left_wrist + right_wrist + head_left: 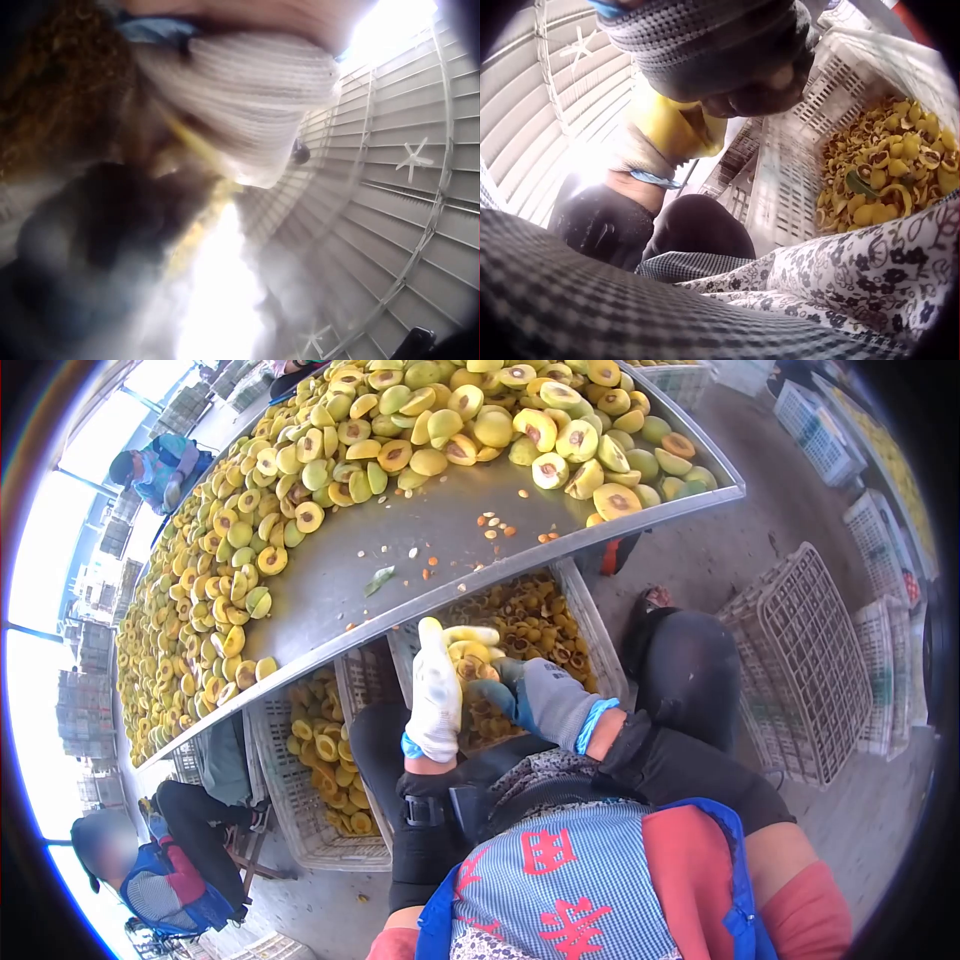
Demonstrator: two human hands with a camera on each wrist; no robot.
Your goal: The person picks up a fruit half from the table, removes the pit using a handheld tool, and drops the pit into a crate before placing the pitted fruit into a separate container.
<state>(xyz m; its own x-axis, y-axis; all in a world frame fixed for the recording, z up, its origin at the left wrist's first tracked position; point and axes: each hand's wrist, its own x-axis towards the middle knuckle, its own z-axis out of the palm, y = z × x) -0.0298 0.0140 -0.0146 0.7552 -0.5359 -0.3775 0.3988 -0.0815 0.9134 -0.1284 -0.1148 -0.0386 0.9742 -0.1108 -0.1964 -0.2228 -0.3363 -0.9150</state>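
Observation:
In the head view my left hand (436, 695), in a white glove with yellow-coated fingers, holds yellow fruit (472, 657) that looks like peach halves. The fruit lies against the palm, under the bent fingers. My right hand (556, 702), in a grey glove with dark blue fingers, comes in from the right with its fingertips right at this fruit. From the right wrist, the grey glove (705, 52) crosses in front of the yellow palm side of the left hand (676, 131). I cannot tell what the right fingers grip. The white glove (240, 97) is blurred in the left wrist view.
Above the hands, a metal table (440, 525) bears a large heap of cut fruit (300, 455) and scattered kernels. Beneath its edge stand crates of fruit pieces, one (608, 660) below my hands and one (280, 800) further left. An upright crate (800, 670) stands at right. Other people sit at left.

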